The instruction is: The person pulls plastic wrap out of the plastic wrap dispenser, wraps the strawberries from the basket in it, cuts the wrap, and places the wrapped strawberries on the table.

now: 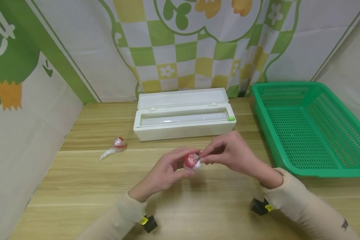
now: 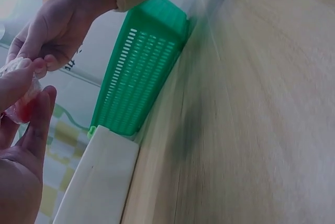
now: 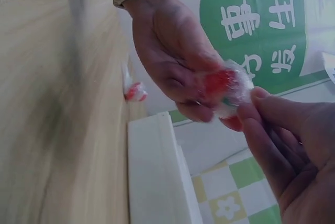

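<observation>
My left hand (image 1: 169,168) holds a round red thing wrapped in clear cling film (image 1: 192,161) between thumb and fingers, above the table. From the right, my right hand (image 1: 226,151) pinches the film at the side of the ball with thumb and forefinger. In the right wrist view, the crinkled film (image 3: 238,85) covers the red ball, with a whitish part and a bit of green showing through. A second red and white ball in film (image 1: 119,143) lies on the table to the left, a twisted film tail trailing from it.
Behind the hands stands a white cling film box (image 1: 184,130), lid up, with a roll inside and a green tab at its right end. A green plastic basket (image 1: 288,166) sits at the right on the wooden table (image 1: 87,196). A patterned curtain (image 1: 195,50) hangs behind.
</observation>
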